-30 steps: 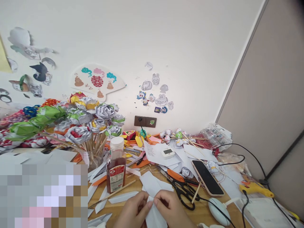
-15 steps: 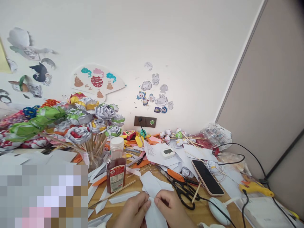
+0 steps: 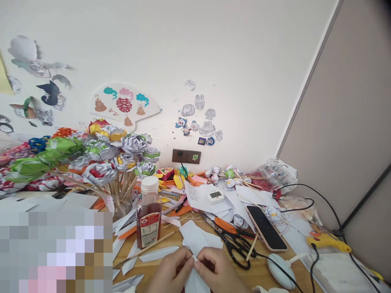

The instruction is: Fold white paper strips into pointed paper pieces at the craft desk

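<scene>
A white wall (image 3: 244,53) rises behind the wooden table (image 3: 259,273).

Drew fingertips (image 3: 191,263) closer together.
Brought the right hand (image 3: 216,266) in toward the left hand (image 3: 174,266), narrowing the gap over the white paper (image 3: 197,281) from half a second ago.

Folded paper (image 3: 197,280) sits between left hand (image 3: 174,266) and right hand (image 3: 219,268); scissors (image 3: 228,237) lie right, bottle (image 3: 149,224) left, paper flowers (image 3: 100,150) behind, apparently in a jar (image 3: 121,209).
</scene>
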Available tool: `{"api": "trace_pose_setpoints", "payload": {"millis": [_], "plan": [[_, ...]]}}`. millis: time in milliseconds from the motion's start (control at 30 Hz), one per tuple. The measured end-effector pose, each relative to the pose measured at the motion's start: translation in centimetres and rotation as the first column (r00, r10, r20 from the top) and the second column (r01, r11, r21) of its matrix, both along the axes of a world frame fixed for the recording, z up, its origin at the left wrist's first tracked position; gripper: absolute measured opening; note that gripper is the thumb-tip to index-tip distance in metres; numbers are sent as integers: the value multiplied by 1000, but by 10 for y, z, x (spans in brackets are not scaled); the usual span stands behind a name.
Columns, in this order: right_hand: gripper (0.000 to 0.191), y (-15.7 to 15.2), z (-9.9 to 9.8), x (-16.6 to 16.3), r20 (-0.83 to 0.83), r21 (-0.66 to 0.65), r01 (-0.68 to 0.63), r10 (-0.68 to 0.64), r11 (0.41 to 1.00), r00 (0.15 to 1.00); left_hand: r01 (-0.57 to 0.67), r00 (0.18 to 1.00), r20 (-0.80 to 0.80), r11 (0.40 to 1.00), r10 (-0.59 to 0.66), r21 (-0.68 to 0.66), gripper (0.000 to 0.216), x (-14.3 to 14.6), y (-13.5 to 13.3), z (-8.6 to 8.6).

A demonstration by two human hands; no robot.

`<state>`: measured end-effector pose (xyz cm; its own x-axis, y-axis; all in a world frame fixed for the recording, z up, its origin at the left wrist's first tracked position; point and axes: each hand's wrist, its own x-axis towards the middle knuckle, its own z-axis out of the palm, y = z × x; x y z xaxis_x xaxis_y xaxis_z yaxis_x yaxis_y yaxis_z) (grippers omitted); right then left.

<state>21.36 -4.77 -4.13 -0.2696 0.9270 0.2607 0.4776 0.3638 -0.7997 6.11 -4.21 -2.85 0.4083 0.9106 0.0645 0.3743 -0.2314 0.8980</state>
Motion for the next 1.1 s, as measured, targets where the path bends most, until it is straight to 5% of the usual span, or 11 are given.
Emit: {"api": "trace_pose_setpoints", "payload": {"millis": [367, 767, 1100], "plan": [[23, 0, 1, 0, -30, -54, -11, 9, 998, 999, 38, 999, 30, 997, -36, -60, 25, 1, -1, -3], [29, -1, 1, 0, -54, -65, -60, 57, 996, 997, -51, 998, -24, 998, 52, 36, 27, 0, -2, 2], [34, 4, -3, 4, -115, -54, -49, 43, 997, 992, -39, 992, 113, 993, 52, -112, 25, 2, 2, -2]]}}
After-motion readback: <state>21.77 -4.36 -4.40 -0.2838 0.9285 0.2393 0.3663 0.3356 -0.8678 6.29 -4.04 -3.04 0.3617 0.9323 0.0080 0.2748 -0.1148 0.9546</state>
